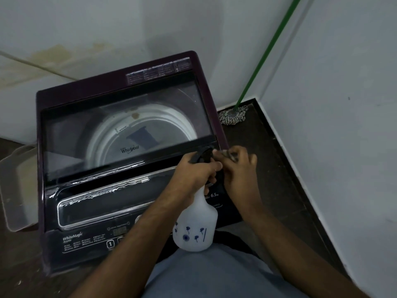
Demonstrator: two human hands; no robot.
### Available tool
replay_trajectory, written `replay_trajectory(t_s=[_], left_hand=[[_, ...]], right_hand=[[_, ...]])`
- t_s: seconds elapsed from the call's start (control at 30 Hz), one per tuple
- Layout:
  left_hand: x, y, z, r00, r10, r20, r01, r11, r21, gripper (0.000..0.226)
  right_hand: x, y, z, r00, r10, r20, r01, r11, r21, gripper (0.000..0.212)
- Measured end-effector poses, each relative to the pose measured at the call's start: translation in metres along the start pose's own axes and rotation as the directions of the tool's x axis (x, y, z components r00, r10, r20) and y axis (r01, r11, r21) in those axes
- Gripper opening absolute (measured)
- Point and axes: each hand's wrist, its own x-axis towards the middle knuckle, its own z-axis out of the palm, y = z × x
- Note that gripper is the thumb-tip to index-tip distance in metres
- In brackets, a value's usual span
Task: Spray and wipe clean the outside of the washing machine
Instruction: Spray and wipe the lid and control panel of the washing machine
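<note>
Though the washing machine lid shows wet streaks, wiping's prob. not begun: left hand grips spray bottle over the panel, right hand fingers curled at the nozzle.

A white, blue-flowered spray bottle with a black trigger head hung tilted over the dark purple top-loading washing machine, lid closed.

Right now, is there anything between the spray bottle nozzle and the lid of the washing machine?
Yes. The right hand is at the nozzle of the spray bottle, which the left hand grips by the neck, above the front right part of the washing machine.
</note>
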Motion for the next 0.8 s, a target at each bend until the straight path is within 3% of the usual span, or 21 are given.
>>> replay_trajectory(t_s=[0.2, 0.37, 0.6, 0.8], left_hand=[[0.000, -0.005, 0.004, 1.000, -0.002, 0.005, 0.002, 1.000, -0.014, 0.006], [0.001, -0.010, 0.001, 1.000, -0.009, 0.022, 0.008, 1.000, 0.023, 0.006], [-0.006, -0.019, 0.006, 1.000, -0.006, 0.025, 0.005, 1.000, 0.029, 0.008], [-0.008, -0.019, 0.011, 0.998, -0.003, 0.068, -0.002, 0.998, 0.060, 0.009]], right_hand=[[0.033, -0.007, 0.000, 1.000, 0.010, 0.025, -0.013, 0.992, 0.123, 0.026], [-0.026, 0.014, -0.016, 0.996, -0.088, 0.024, 0.086, 0.993, 0.085, 0.039], [0.040, -0.003, 0.004, 0.996, 0.067, -0.064, -0.056, 0.985, 0.161, 0.037], [-0.029, 0.012, -0.008, 0.996, 0.057, -0.075, -0.045, 0.987, 0.151, 0.045]])
